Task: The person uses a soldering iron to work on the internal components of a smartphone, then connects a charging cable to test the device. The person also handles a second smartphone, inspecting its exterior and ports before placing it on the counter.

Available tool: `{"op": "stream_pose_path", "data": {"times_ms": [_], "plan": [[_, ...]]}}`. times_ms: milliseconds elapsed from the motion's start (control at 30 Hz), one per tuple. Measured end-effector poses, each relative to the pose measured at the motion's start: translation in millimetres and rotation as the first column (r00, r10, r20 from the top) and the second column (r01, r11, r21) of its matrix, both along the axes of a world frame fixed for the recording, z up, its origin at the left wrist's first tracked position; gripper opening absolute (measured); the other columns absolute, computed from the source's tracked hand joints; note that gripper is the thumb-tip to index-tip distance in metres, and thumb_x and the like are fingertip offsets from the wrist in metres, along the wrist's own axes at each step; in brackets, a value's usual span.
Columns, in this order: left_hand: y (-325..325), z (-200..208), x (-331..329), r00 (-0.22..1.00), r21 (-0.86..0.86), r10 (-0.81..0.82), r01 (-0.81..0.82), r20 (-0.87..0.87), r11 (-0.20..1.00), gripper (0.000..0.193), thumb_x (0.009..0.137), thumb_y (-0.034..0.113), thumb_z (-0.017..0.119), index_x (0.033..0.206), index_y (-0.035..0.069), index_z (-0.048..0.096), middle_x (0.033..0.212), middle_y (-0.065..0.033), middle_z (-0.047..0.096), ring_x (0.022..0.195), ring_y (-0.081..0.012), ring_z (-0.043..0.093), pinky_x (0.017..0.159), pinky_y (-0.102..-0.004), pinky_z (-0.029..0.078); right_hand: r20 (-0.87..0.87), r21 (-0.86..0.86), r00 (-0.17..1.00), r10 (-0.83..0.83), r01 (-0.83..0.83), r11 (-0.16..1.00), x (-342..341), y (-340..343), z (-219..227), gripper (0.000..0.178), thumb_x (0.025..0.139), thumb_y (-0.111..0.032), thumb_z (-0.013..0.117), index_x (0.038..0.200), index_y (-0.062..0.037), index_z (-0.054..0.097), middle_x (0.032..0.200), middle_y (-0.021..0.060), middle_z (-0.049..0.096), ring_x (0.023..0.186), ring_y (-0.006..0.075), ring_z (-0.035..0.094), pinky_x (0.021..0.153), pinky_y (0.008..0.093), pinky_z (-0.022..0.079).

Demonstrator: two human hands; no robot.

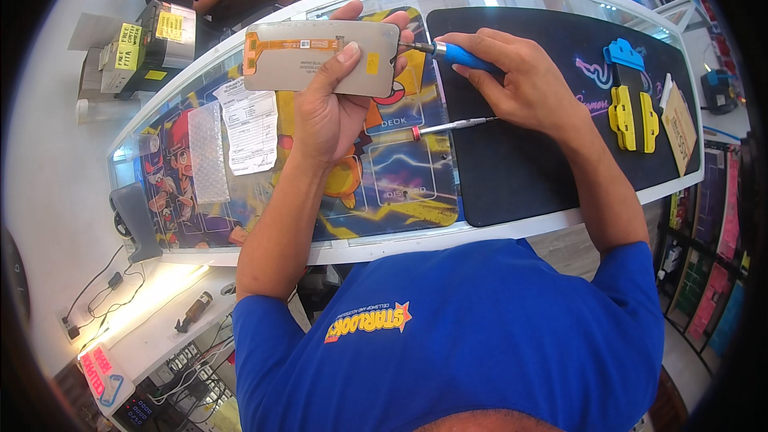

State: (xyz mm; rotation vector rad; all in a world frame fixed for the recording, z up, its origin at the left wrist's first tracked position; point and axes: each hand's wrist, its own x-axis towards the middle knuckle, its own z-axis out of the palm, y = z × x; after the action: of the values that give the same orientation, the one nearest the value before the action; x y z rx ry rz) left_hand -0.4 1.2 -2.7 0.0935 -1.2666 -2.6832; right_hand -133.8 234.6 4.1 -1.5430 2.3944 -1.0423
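With left fingers (398, 18), grips a thin, rectangular grey panel (296, 68) with an orange ribbon cable (284, 45), above a cartoon-printed mat (412, 180); with right fingers (476, 42), clasps a smooth blue cylindrical driver (458, 54), aimed at the panel's right edge; farther out, has creased white paper (250, 132) and dimpled bubble wrap (209, 154) on the mat

left hand (326, 116): grey display panel (288, 70) | right hand (520, 80): blue-handled screwdriver (458, 54), tip beside panel's edge | paper slip (250, 132) on patterned mat (408, 164)

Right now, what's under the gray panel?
Fingers of the left hand show beyond the far edge of the panel; patterned mat and paper show past its near edge. Its underside and whatever it covers can't be seen.
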Motion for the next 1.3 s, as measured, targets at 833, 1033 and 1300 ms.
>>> {"op": "stream_pose_path", "data": {"times_ms": [833, 1033, 1300], "plan": [[1.6, 5.0, 2.2, 1.0, 0.049, -0.021, 0.022, -0.015, 0.999, 0.059, 0.108, 0.018, 0.058, 0.162, 0.011, 0.037, 0.157, -0.0313, 0.052, 0.143, -0.0373, 0.058, 0.117, -0.0478, 0.054, 0.179, -0.139, 0.983, 0.05, -0.025, 0.99, -0.8, -4.9, -7.7, 0.034, 0.099, -0.014, 0.072, 0.131, -0.004, 0.072, 0.104, 0.0179, 0.074, 0.09, 0.0335, 0.072, 0.081, 0.0401, 0.057], [2.1, 5.1, 2.4, 0.999, 0.117, -0.042, 0.044, -0.023, 0.992, 0.057, 0.109, 0.016, 0.055, 0.163, 0.012, 0.037, 0.159, -0.0309, 0.051, 0.144, -0.0371, 0.057, 0.117, -0.0495, 0.054, 0.168, -0.19, 0.984, 0.062, -0.029, 0.981, 0.6, -6.8, -5.7, 0.035, 0.097, -0.012, 0.074, 0.13, -0.0024, 0.072, 0.1, 0.0178, 0.074, 0.086, 0.0318, 0.072, 0.079, 0.0392, 0.057], [1.9, 7.3, 2.7, 0.996, 0.163, -0.068, 0.077, -0.06, 0.984, 0.058, 0.109, 0.017, 0.055, 0.164, 0.01, 0.036, 0.16, -0.0314, 0.049, 0.145, -0.0364, 0.056, 0.118, -0.0501, 0.053, 0.177, -0.194, 0.983, 0.053, -0.018, 0.981, 2.2, -7.6, -1.0, 0.031, 0.098, -0.012, 0.076, 0.127, 0.0001, 0.072, 0.093, 0.0136, 0.07, 0.081, 0.0263, 0.067, 0.075, 0.0367, 0.052]]}}
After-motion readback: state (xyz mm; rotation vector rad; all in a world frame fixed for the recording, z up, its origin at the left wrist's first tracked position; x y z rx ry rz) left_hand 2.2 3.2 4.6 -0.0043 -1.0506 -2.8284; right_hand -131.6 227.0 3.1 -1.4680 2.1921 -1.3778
